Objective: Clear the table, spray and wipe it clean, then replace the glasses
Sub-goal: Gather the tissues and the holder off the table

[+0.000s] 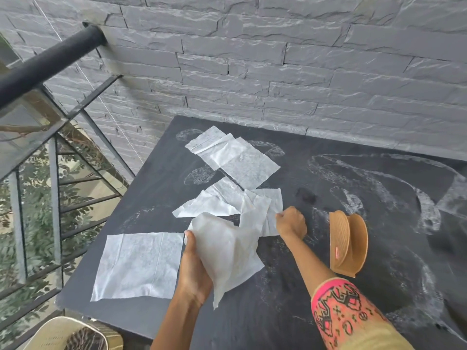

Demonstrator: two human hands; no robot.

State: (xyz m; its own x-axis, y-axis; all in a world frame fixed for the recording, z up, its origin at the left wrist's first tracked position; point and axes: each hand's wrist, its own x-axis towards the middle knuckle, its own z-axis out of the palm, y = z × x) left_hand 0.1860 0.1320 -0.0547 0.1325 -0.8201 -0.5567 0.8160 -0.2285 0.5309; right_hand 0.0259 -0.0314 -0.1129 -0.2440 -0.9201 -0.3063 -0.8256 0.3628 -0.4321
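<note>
A dark square table stands against a grey stone wall, its top streaked with white smears. Several white paper napkins lie spread over its left half, one flat napkin near the front left corner and another towards the back. My left hand holds a bunched napkin above the table. My right hand pinches the edge of a napkin lying in the middle. A tan wooden napkin holder stands just right of my right hand. No glasses are in view.
A black metal railing with a thick handrail runs along the table's left side, foliage below it. A woven chair sits at the front left corner. The stone wall backs the table.
</note>
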